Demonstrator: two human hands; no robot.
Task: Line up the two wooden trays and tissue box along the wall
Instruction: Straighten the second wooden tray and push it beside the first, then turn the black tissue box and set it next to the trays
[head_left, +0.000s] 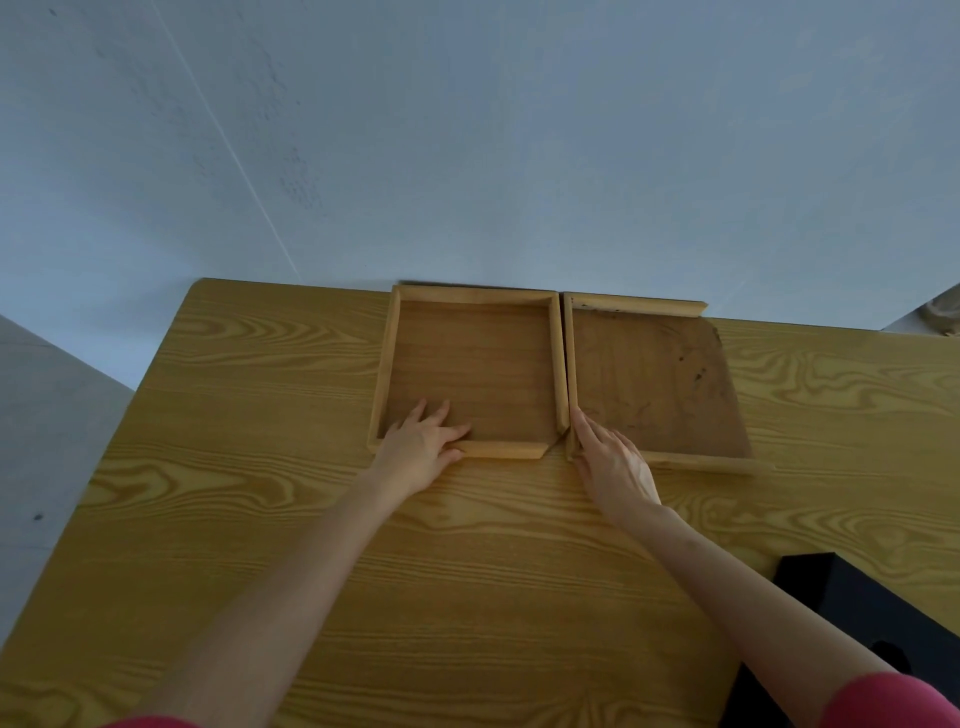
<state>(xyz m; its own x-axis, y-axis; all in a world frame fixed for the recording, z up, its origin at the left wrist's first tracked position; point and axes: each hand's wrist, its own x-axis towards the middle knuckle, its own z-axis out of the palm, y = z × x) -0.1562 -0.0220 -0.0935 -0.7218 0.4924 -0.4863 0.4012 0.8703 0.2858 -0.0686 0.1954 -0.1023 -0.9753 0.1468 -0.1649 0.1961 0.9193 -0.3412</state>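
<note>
Two wooden trays stand side by side against the pale wall (467, 156) on the yellow wood-grain table (467, 545). The left tray (472, 364) has a rim on all sides, with a gap at its near right corner. The right tray (654, 384) is scuffed and lacks a rim on its right side. My left hand (423, 449) grips the left tray's near rim, fingers inside and thumb outside. My right hand (613, 462) holds the near left corner of the right tray. A black box (857, 613), possibly the tissue box, lies at the near right, partly hidden behind my right arm.
The table's left edge drops to a grey floor (47, 415). A narrow gap separates the two trays. Bare tabletop lies to the left of the trays and to the right of them. A small pale object (943, 312) sits at the far right by the wall.
</note>
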